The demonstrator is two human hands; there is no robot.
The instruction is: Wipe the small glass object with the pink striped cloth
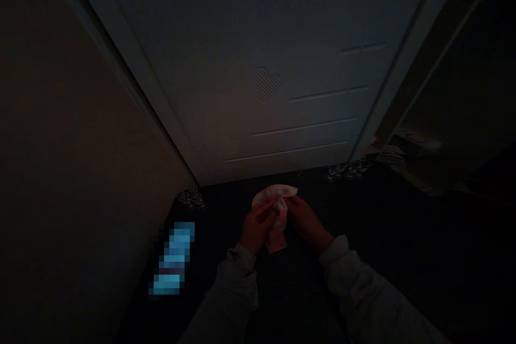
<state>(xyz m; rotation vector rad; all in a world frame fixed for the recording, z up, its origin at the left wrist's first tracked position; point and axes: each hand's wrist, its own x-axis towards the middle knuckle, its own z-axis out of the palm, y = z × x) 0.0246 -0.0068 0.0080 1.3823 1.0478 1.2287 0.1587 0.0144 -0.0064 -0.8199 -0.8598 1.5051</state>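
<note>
Two hands (255, 227) (309, 224), two sleeves (363, 285), one door (226, 27) (two hearts (268, 85), four grooved lines (304, 127)).

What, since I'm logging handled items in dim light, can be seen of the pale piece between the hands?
The pale piece looks thin and flexible, like paper or cloth, tinted pinkish in the gloom. Its upper part spreads in a curved band with a pointed right end; the middle is crumpled, and a narrower flap extends toward the person. It is above the dark surface. The left hand holds its left side; the right hand meets its right, grip unclear.
</note>
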